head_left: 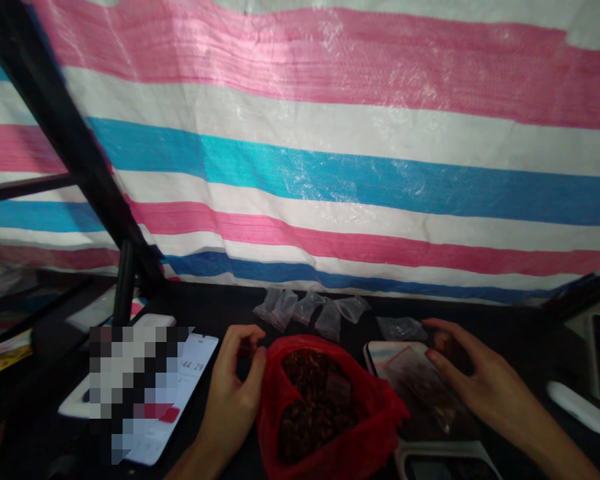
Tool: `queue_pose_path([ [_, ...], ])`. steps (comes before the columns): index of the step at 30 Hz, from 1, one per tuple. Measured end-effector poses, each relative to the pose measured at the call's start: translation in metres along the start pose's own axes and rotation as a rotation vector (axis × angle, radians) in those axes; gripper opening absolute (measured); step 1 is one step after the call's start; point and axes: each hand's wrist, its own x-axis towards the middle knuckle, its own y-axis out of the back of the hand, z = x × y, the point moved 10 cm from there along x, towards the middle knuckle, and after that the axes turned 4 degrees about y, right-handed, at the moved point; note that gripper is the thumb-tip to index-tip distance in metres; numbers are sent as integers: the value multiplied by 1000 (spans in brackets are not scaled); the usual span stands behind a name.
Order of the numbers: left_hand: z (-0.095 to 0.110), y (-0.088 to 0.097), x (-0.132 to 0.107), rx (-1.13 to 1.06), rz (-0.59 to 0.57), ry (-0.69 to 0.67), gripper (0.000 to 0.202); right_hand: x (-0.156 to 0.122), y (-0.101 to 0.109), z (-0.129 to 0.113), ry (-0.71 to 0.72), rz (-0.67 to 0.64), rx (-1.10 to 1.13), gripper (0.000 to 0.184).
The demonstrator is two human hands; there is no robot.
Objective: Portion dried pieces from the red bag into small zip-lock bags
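Note:
An open red plastic bag full of dark brown dried bits sits on the dark table between my hands. My left hand rests against the bag's left rim, fingers curled in a pinch; what they pinch is too small to make out. My right hand lies spread over a small clear bag partly filled with the brown bits. That bag rests on a small scale with a shiny plate. Several small filled clear bags lie in a row behind, near the tarp.
A phone showing 44:29 lies at the left, next to a blurred-out patch. A white oblong object lies at the right. A pink, blue and white striped tarp hangs behind the table. A black slanted frame bar rises at the left.

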Motion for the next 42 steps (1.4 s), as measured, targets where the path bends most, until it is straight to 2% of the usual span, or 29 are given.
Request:
queue_pose_path([
  [4, -2, 0, 1, 13, 10, -7, 6, -4, -11, 7, -53, -81, -17, 52],
  [9, 1, 0, 0, 15, 2, -31, 5, -10, -25, 3, -56, -161, -39, 55],
  [20, 7, 0, -2, -2, 11, -51, 6, -15, -32, -6, -3, -161, -132, 51],
  [27, 3, 0, -2, 1, 6, -53, 6, -17, -40, -9, 34, -170, -150, 47],
  [42, 2, 1, -4, -28, -13, -30, 7, -25, -44, -6, 32, -203, -203, 56],
])
